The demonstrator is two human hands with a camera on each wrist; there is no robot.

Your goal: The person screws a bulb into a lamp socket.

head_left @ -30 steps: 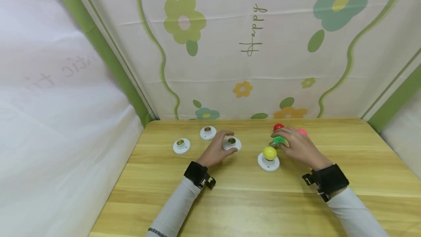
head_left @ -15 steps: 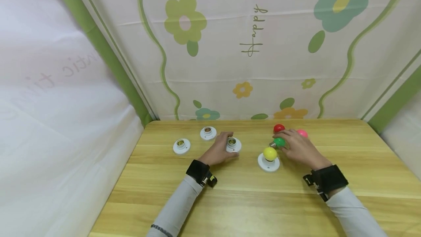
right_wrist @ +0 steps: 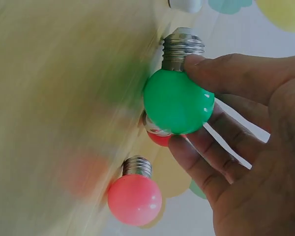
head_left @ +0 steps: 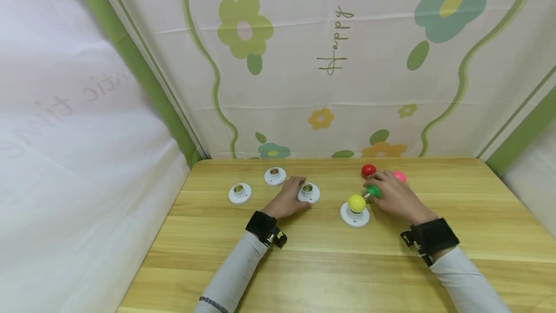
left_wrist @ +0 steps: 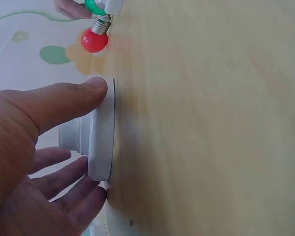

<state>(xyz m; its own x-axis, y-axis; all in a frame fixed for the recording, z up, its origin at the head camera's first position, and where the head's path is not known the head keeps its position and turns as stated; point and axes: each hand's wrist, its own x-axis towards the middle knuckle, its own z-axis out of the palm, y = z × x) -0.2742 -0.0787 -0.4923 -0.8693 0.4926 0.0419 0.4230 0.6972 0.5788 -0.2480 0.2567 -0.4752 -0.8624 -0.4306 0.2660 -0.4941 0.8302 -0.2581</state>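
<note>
My left hand (head_left: 284,200) holds a white round lamp holder (head_left: 313,197) on the table, thumb on the near rim and fingers round the far side, as the left wrist view shows. Its socket faces up with no bulb in it. With my right hand (head_left: 396,196) I hold a green light bulb (right_wrist: 177,103); the thumb lies at its metal screw cap and the fingers are round the globe. The bulb appears low over the table, cap pointing away from the palm. Just left of this hand, a yellow bulb (head_left: 356,203) stands upright in another lamp holder (head_left: 355,221).
Two more white lamp holders, one at the left (head_left: 240,197) and one farther back (head_left: 275,179), sit without bulbs. A red bulb (head_left: 368,170) and a pink bulb (right_wrist: 135,199) lie behind my right hand. A printed curtain (head_left: 278,86) rises at the table's back edge.
The green bulb has turned and shifted slightly right in my right hand, its cap now swung toward the yellow bulb. The left hand and its lamp holder have moved only a little.
</note>
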